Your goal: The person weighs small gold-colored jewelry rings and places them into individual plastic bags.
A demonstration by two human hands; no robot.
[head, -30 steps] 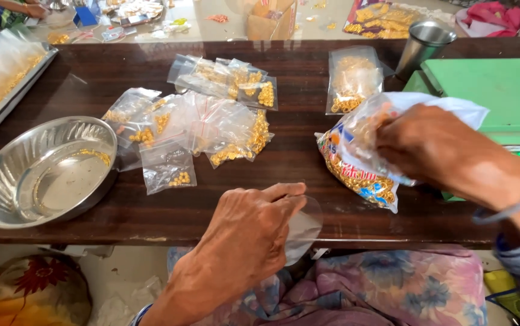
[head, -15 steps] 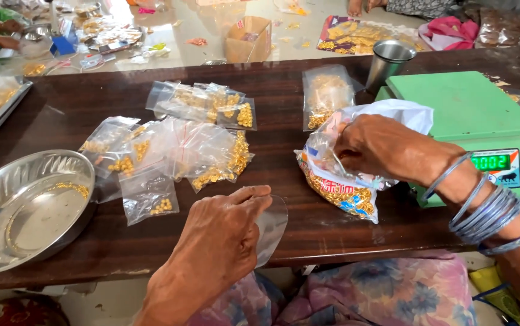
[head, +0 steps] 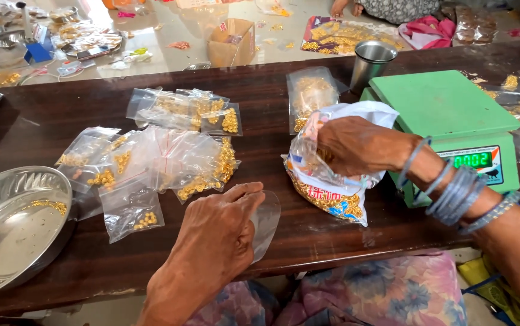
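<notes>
A dark brown wooden desk point(head: 272, 78) carries everything. At its left end sits a round steel bowl point(head: 12, 226) with a few gold beads inside. Clear zip bags of gold beads point(head: 169, 157) lie spread over the middle, some overlapping, and one more bead bag point(head: 311, 99) lies apart by a steel cup point(head: 371, 63). A large open bag of beads point(head: 332, 193) rests beside a green scale point(head: 447, 121) at the right.

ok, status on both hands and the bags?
Left hand on small empty clear pouch at table edge. Right hand inside large bag of gold beads. Filled pouches piled left; green scale right.
</notes>
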